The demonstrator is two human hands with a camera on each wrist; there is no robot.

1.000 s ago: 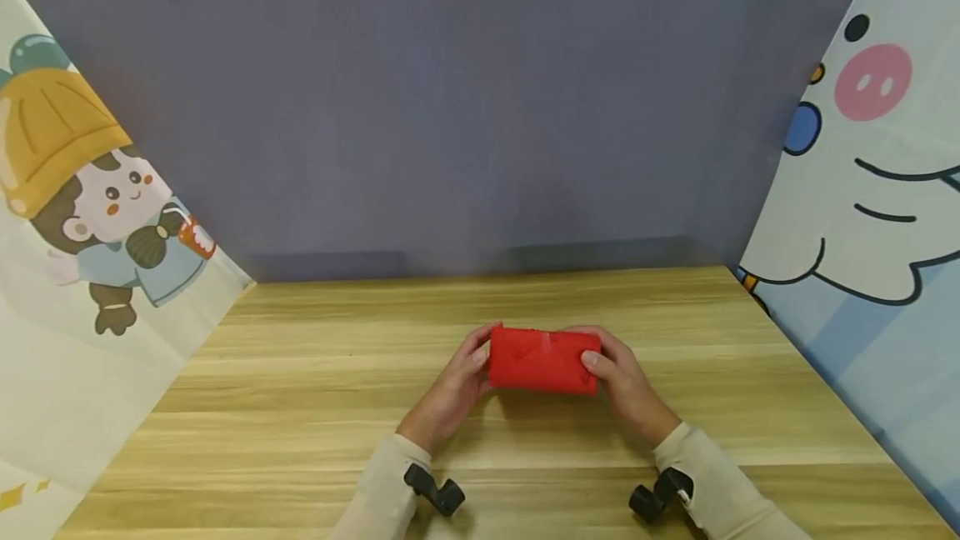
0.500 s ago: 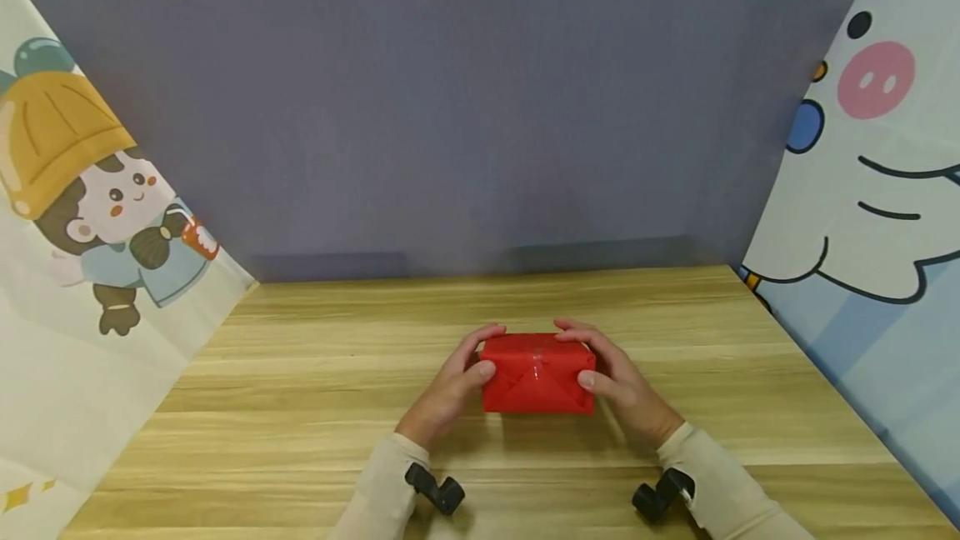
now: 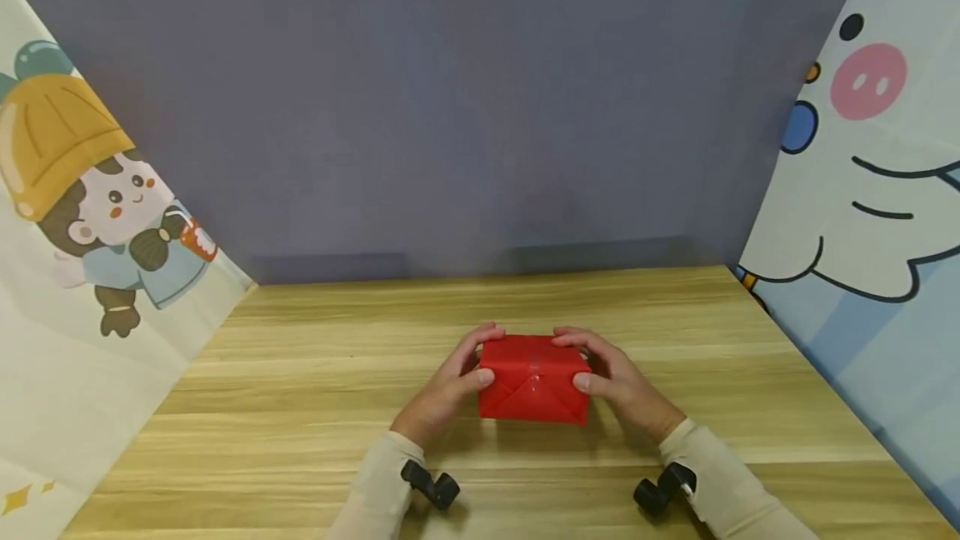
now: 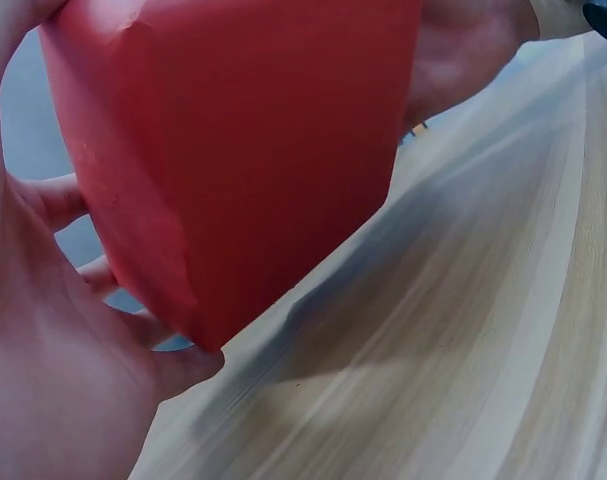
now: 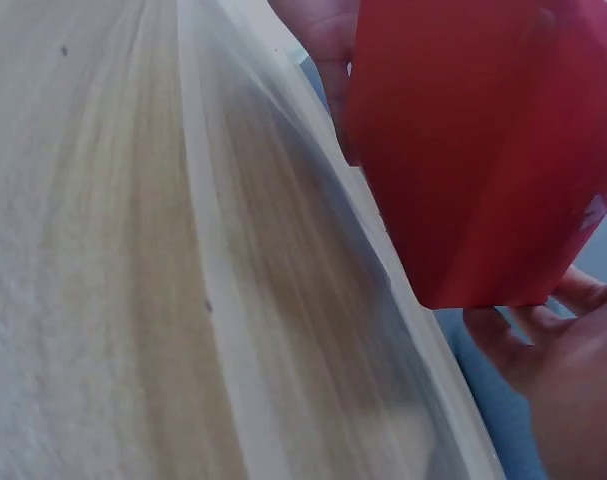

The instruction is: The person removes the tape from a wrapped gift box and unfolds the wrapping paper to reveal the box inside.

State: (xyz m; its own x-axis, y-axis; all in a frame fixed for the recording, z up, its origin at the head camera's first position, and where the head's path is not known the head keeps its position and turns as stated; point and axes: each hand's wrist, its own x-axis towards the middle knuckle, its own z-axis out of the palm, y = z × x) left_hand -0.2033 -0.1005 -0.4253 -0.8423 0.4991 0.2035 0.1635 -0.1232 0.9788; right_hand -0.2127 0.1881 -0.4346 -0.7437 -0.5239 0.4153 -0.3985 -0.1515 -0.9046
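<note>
A box wrapped in red paper (image 3: 532, 382) is held between both hands above the table, with folded flaps and a strip of clear tape on the side facing me. My left hand (image 3: 446, 386) grips its left end, thumb on the near side and fingers over the far top edge. At the opposite end my right hand (image 3: 618, 382) holds it the same way. In the left wrist view the box (image 4: 253, 150) stands off the wood, its shadow below. The right wrist view shows right-hand fingers under a corner of the box (image 5: 463, 150).
The wood-grain table (image 3: 315, 373) spreads out on all sides of the hands. A grey panel (image 3: 480, 107) rises at its back edge. Printed cartoon cloths flank it on the left (image 3: 75, 340) and right (image 3: 847, 215). Each sleeve carries a black wrist camera mount (image 3: 431, 486).
The box has tilted so that its top and taped side both show, and it has come slightly closer to me and left. Both hands keep their hold.
</note>
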